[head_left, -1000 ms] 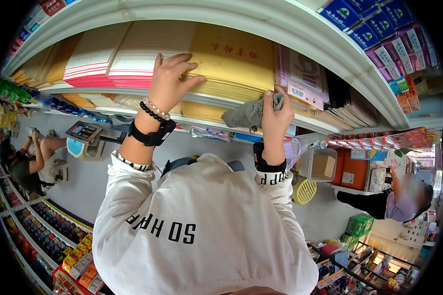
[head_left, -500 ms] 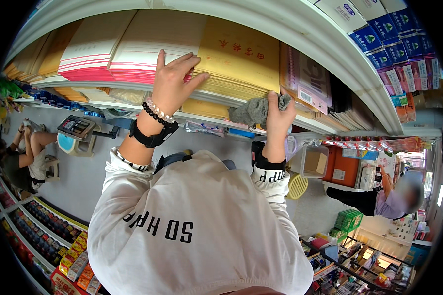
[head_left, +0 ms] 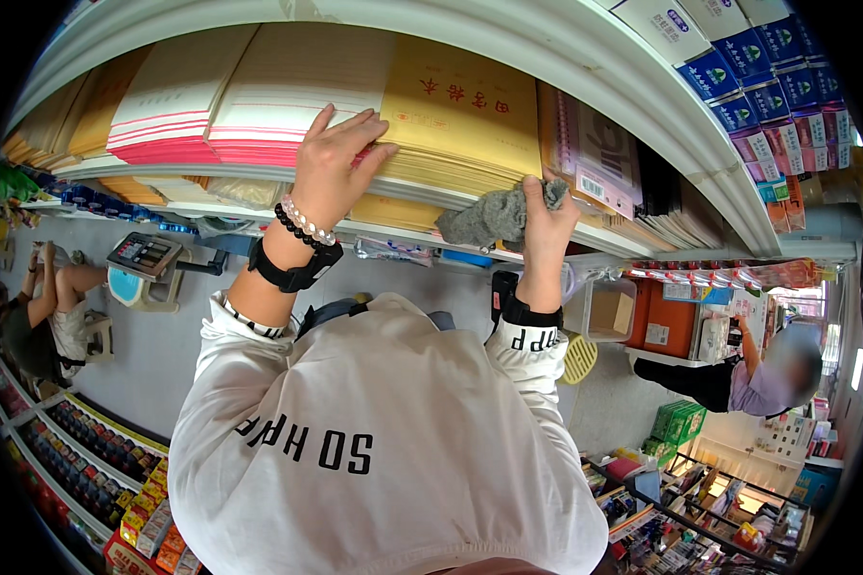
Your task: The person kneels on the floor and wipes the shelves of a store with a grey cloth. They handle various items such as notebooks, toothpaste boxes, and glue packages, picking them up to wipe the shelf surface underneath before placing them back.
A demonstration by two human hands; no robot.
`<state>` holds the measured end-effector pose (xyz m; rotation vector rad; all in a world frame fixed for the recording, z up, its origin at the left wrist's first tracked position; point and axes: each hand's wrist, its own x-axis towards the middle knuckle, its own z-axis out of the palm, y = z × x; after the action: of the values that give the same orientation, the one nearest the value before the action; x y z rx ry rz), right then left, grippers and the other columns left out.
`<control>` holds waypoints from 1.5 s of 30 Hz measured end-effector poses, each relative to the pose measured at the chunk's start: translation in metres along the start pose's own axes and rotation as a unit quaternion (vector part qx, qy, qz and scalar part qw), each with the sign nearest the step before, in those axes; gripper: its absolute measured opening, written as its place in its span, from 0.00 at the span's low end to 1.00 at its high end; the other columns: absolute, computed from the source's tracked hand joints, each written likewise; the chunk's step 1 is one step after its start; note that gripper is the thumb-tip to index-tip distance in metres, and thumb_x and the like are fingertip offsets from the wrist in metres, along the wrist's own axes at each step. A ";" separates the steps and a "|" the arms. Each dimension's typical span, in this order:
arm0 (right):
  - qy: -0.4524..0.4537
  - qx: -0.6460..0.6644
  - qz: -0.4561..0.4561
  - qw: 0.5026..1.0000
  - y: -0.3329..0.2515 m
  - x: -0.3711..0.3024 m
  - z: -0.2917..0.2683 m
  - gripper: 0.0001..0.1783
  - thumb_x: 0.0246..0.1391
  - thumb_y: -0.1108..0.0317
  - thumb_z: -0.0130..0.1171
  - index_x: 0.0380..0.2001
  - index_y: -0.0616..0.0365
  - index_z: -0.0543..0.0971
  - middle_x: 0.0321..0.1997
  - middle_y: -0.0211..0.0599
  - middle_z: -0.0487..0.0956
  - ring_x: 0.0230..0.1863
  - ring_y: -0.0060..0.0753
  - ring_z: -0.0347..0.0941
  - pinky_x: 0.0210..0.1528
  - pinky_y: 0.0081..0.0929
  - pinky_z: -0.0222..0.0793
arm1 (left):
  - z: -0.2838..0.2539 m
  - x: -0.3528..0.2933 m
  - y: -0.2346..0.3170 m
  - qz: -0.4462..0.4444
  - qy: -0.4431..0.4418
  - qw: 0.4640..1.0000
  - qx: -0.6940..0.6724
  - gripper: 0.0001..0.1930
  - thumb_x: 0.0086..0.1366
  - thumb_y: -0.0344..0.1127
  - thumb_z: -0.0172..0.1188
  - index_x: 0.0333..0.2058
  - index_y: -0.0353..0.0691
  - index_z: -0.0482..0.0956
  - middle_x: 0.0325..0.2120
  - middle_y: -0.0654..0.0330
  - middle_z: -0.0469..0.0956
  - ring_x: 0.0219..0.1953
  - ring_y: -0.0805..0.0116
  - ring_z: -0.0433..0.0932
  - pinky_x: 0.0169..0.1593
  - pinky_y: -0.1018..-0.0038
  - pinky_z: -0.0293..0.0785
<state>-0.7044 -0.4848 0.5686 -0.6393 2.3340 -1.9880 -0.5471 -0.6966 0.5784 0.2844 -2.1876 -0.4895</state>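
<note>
My left hand point(head_left: 337, 161) rests with fingers apart at the front of the shelf, where a stack of white and pink paper booklets point(head_left: 292, 91) meets a stack of yellow exercise books point(head_left: 462, 105). Its fingertips touch the yellow stack's left front corner. A crumpled grey cloth point(head_left: 486, 220) is gripped in my right hand point(head_left: 549, 218), by the right front corner of the yellow books. Part of the cloth lies along the shelf edge below them. The palm side of my right hand is hidden.
Right of the yellow books stand spiral notebooks point(head_left: 599, 144). Boxes point(head_left: 767, 96) fill the shelf above. A scale point(head_left: 147, 254) on a stool and a seated person point(head_left: 43, 307) are at left. Another person point(head_left: 772, 383) stands at right, near a clear plastic bin point(head_left: 609, 311).
The view has shifted slightly. Both hands stay at nearly the same places on the yellow stack, with the cloth still in my right hand.
</note>
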 end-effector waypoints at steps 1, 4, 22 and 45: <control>0.001 -0.005 -0.005 1.000 0.001 0.000 0.000 0.19 0.47 0.64 0.61 0.39 0.69 0.76 0.33 0.40 0.77 0.36 0.27 0.69 0.44 0.25 0.63 | 0.000 0.000 0.000 -0.002 -0.001 1.000 -0.005 0.11 0.49 0.33 0.63 0.33 0.38 0.78 0.33 0.55 0.79 0.43 0.61 0.76 0.54 0.57 0.61; 0.007 -0.026 -0.027 0.999 0.006 0.002 -0.003 0.17 0.47 0.66 0.60 0.38 0.69 0.76 0.32 0.40 0.77 0.35 0.27 0.69 0.44 0.25 0.63 | 0.000 0.001 0.002 0.004 0.001 1.000 -0.010 0.10 0.50 0.32 0.63 0.32 0.38 0.78 0.33 0.54 0.79 0.43 0.61 0.76 0.53 0.58 0.62; -0.115 -0.373 -0.272 0.880 -0.066 0.017 0.065 0.29 0.47 0.53 0.53 0.50 0.60 0.66 0.44 0.56 0.69 0.43 0.56 0.67 0.45 0.43 0.65 | 0.010 0.000 0.001 0.066 0.086 0.994 0.019 0.12 0.46 0.39 0.65 0.27 0.40 0.75 0.30 0.58 0.77 0.35 0.62 0.75 0.41 0.69 0.64; -0.161 -0.024 -0.277 0.947 -0.116 -0.024 0.035 0.22 0.37 0.78 0.52 0.41 0.61 0.72 0.38 0.47 0.73 0.41 0.50 0.70 0.42 0.31 0.66 | 0.004 -0.002 0.006 0.051 0.036 0.998 0.012 0.12 0.49 0.36 0.63 0.30 0.38 0.73 0.30 0.54 0.76 0.37 0.58 0.74 0.43 0.66 0.63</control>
<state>-0.6386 -0.5236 0.6656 -1.6366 2.1626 -1.7971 -0.5491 -0.6899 0.5776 0.1987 -2.1273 -0.3894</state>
